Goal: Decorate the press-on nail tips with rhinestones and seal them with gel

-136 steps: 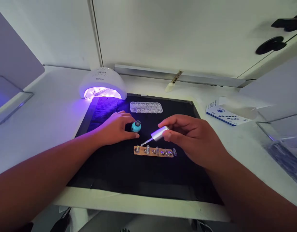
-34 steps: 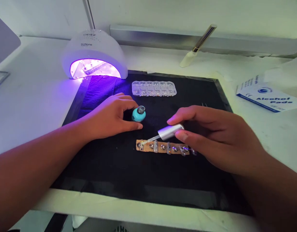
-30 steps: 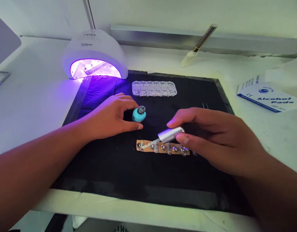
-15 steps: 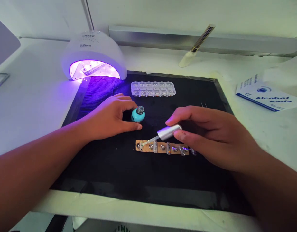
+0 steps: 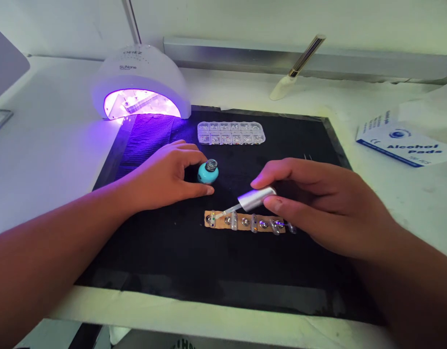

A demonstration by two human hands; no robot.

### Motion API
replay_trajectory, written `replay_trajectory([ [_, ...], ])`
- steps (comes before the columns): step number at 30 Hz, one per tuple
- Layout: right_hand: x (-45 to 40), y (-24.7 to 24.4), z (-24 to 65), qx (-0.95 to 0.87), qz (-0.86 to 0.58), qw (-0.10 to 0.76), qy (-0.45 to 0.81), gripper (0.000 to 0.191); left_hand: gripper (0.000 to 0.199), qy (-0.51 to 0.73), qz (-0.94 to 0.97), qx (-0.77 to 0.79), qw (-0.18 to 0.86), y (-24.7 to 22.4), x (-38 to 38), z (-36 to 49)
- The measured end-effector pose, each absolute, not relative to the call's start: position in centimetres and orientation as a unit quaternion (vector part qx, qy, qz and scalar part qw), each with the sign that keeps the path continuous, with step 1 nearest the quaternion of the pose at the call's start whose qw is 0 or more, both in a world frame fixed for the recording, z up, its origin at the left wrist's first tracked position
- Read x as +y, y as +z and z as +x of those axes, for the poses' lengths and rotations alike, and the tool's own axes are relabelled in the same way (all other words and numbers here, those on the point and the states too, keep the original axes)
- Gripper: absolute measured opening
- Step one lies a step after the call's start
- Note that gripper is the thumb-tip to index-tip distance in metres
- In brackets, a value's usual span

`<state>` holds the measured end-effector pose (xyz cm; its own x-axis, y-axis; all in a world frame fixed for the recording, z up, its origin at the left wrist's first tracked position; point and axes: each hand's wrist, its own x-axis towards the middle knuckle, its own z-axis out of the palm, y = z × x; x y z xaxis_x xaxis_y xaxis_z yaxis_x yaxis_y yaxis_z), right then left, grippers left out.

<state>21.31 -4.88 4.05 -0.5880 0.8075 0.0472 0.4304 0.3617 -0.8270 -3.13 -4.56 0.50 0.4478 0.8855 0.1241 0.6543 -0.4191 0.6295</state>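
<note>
My left hand (image 5: 172, 172) rests on the black mat, thumb and index finger curved around a small turquoise nail polish bottle (image 5: 208, 173) that stands uncapped. Between thumb and fingers of my right hand (image 5: 317, 206) is the silver-capped nail polish brush (image 5: 257, 198), tilted down to the left. Its bristles are at the leftmost false nail (image 5: 213, 219), which carries small stones. That nail sits on a tan strip (image 5: 221, 224) along with several other clear, glittery false nails (image 5: 254, 223) on metal mounts. My right fingers partly hide the strip's right end.
A white nail lamp (image 5: 146, 72) glows purple at the back left. Behind the bottle lies a clear compartment box (image 5: 231, 133) of small stones. A gold-handled brush (image 5: 299, 65) leans at the back, and an alcohol pads box (image 5: 405, 143) lies at right.
The brush and my right hand have shifted very slightly to the right, the bristles staying by the leftmost nail. My left hand and the bottle have stayed put.
</note>
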Motion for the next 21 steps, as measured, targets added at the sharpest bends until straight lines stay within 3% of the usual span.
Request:
replay_trajectory([
  [21,-4.57,3.85,21.67,-0.833,-0.315,0.221,0.398,0.007,0.022,0.234,0.811,0.472,0.255,0.34,-4.5,-3.14],
])
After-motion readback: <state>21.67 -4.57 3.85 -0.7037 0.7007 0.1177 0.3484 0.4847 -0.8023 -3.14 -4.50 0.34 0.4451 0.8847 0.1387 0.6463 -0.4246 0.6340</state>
